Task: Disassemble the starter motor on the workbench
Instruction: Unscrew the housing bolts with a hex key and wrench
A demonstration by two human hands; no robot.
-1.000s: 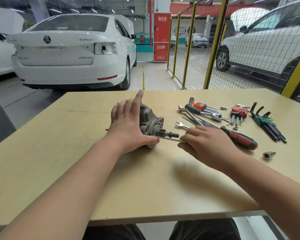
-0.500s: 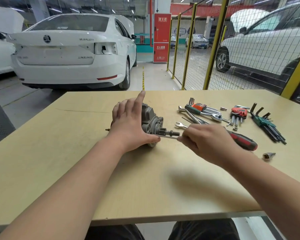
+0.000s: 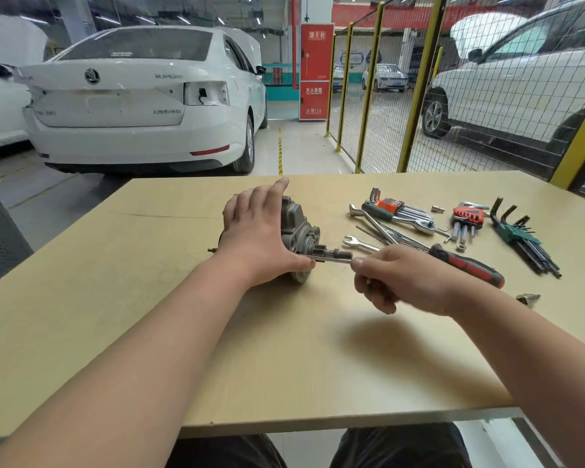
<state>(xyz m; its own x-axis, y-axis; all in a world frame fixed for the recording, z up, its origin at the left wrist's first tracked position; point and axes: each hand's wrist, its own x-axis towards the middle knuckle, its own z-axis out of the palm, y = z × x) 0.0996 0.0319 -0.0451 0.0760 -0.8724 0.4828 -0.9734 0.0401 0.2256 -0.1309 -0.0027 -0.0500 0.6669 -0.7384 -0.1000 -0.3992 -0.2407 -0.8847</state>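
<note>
Middle of the surface (image 3: 149, 298), head view: starter motor (image 3: 299, 236) lies on its side, pinion shaft pointing right toward the tools. Left hand (image 3: 257, 238) presses down on the housing with its fingers fairly straight and spread, index lifted, thumb low by the nose. Right hand (image 3: 402, 280) has its fingers curled, pinching a flat wrench (image 3: 328, 259) whose far end meets the nose just under the shaft. The fastener itself is hidden behind the thumb. My read: cast metal, heavy and stiff, with a round body, so it will want to roll under wrench torque. Clamp the housing from above and keep off the shaft. No tray or bin for loose fasteners in view. The only holders are three hex key clips: orange clip (image 3: 390, 206), red clip (image 3: 466, 214), green clip (image 3: 517, 231), each with keys in it. Screwdriver (image 3: 466, 265) lies just behind the right hand.
</note>
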